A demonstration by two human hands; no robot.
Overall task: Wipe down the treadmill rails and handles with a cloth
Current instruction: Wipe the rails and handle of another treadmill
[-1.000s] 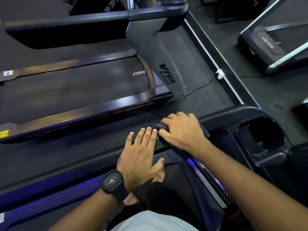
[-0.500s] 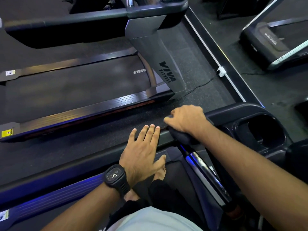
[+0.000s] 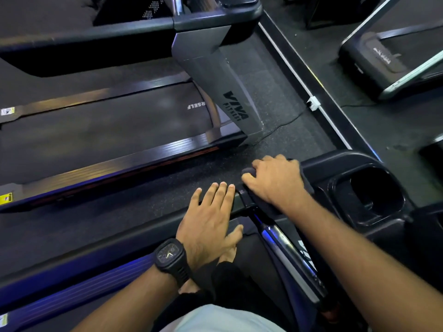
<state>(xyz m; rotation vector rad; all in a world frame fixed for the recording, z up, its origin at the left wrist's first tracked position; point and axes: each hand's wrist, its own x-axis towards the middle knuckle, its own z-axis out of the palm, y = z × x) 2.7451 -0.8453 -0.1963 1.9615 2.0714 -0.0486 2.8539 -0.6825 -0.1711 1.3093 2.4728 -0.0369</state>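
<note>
**Wiping the corner of the treadmill rail**

I am watching a person leaning over the treadmill. The right grip (image 3: 275,182) is curling its fingers over a dark cloth (image 3: 248,171). It is pressing the cloth onto the rounded corner where the rail (image 3: 107,245) is joining the top part. Most of the cloth is hiding under that grip, with only small dark bits peeking out.

The left grip (image 3: 208,219) is holding nothing. It is lying flat on the rail with straight fingers, just beside the right grip and nearly touching it. A black watch (image 3: 171,256) is sitting on the wrist behind it. A cup holder (image 3: 374,190) is sitting near the right grip, on its other side.

Here is what I am worrying about. The corner is round and smooth, so the bunched cloth may be sliding off and dropping to the floor. The left grip is also covering a patch of rail, so that patch may be getting missed. A loose cloth edge may also be catching on the cup holder.
</note>
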